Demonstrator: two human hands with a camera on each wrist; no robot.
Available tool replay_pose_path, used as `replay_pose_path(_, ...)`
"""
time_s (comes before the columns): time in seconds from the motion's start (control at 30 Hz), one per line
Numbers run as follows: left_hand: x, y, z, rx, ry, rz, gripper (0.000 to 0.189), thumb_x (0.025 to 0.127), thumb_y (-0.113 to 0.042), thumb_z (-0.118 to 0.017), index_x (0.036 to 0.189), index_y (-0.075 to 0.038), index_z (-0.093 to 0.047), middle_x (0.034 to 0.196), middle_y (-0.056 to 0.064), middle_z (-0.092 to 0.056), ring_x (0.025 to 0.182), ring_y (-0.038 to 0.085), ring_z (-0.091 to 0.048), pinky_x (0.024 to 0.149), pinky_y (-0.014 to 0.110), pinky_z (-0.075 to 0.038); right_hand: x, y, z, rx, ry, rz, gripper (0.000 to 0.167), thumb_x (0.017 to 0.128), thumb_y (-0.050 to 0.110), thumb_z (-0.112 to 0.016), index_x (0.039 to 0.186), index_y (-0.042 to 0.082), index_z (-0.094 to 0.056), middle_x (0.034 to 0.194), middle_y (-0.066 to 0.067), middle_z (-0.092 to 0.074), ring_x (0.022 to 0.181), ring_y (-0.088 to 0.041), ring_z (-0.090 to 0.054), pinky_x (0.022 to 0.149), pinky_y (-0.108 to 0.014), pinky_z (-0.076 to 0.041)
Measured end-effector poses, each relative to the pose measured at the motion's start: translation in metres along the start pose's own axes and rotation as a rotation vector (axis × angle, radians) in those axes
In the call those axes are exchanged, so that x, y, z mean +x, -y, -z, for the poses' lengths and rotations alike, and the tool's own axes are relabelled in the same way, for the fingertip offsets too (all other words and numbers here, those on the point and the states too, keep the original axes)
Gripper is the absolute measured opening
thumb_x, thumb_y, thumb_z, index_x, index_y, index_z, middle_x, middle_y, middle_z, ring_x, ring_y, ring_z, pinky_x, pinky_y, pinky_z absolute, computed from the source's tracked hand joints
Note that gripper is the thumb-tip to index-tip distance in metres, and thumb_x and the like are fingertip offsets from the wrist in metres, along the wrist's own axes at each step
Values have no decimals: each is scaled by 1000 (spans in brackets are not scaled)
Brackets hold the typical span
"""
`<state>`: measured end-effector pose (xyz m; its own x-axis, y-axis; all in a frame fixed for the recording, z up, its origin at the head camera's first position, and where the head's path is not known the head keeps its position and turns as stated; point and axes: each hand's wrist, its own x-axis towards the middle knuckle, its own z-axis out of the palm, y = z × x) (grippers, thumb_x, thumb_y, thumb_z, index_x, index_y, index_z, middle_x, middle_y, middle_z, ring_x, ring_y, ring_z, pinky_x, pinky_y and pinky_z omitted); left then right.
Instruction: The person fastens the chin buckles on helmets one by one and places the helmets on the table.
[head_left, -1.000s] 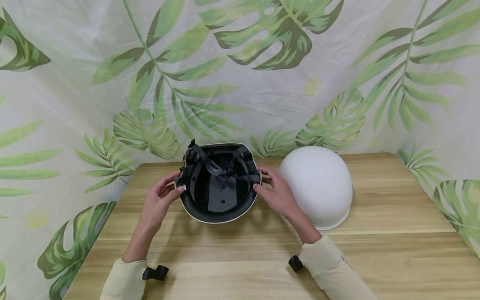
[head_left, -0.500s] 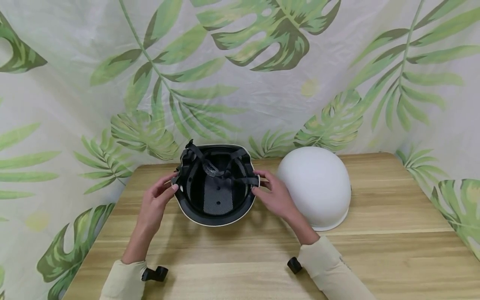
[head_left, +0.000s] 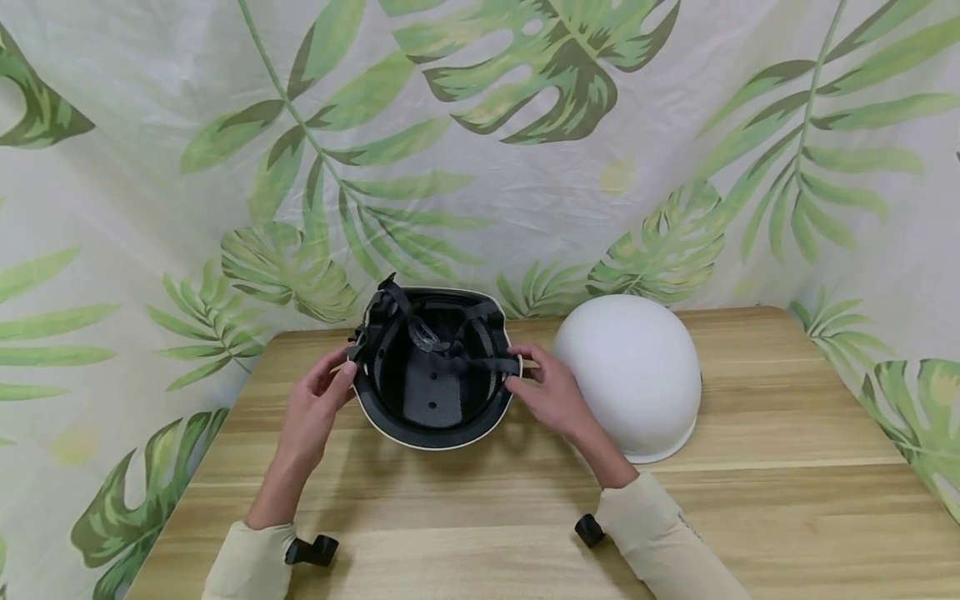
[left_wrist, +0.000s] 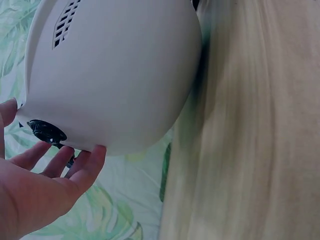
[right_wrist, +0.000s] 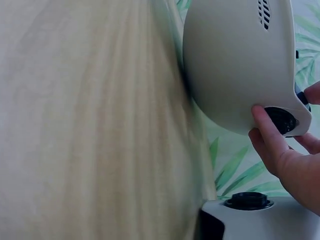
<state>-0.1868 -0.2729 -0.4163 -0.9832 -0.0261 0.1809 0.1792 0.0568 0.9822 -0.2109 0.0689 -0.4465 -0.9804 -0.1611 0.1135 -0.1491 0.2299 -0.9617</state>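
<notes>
A white helmet (head_left: 435,400) is upside down over the wooden table, its black padded inside and chin straps (head_left: 420,333) facing up. At its left edge my left hand (head_left: 317,404) pinches the rim, thumb on the inner side and fingers on the outer shell. My right hand (head_left: 551,390) grips the opposite rim the same way. In the left wrist view, the fingertips lie on the white shell (left_wrist: 115,75) beside a round black knob (left_wrist: 46,131). A matching black knob (right_wrist: 281,120) shows by the fingers in the right wrist view.
A second white helmet (head_left: 630,375) sits dome-up on the wooden table (head_left: 480,517), just right of my right hand and forearm. Behind the table's back edge hangs a leaf-patterned cloth (head_left: 525,208). Small black cameras (head_left: 312,550) are worn at both wrists.
The held helmet has shifted slightly left and tilted a little, with both hands moving along with it. Both hands keep their hold on the rim. The second helmet stays put.
</notes>
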Motion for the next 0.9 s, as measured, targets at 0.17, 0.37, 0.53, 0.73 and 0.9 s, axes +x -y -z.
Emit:
replay_pose_path(0.17,0,-5,1,-10,32,-94,45,109,-9,-56,150,9,-52,126,-10,-71,111,1,-69,92,17,-59,1,-7,-1,31,27,-20,47,93,8,-67,141,8,-64,148,-19,-61,124,-38,-72,85,-22,-54)
replay_pose_path(0.37,1,-5,1,3,30,-50,50,109,-11,-55,157,4,-45,138,1,-59,118,5,-62,95,16,-57,2,-7,-2,22,27,-20,47,93,8,-67,140,9,-65,148,-19,-60,123,-38,-72,84,-22,-54)
replay_pose_path(0.53,1,-3,1,-12,55,42,65,112,-21,-51,168,-6,-24,168,14,-29,132,5,-50,96,16,-55,2,-7,-2,38,37,-28,47,94,8,-66,140,8,-64,148,-19,-60,123,-37,-72,83,-22,-54)
replay_pose_path(0.73,0,-4,-1,-12,68,56,61,112,-22,-50,167,-7,-28,167,15,-30,128,2,-57,95,19,-57,2,-9,-2,43,39,-32,46,93,7,-66,139,8,-64,147,-17,-60,119,-34,-74,80,-22,-54)
replay_pose_path(0.9,-2,-8,-2,11,61,3,63,111,-19,-54,167,-5,-29,168,18,-31,126,0,-60,95,17,-57,1,-9,-5,66,54,-43,45,93,2,-64,138,3,-63,144,-18,-61,105,-24,-75,71,-22,-53)
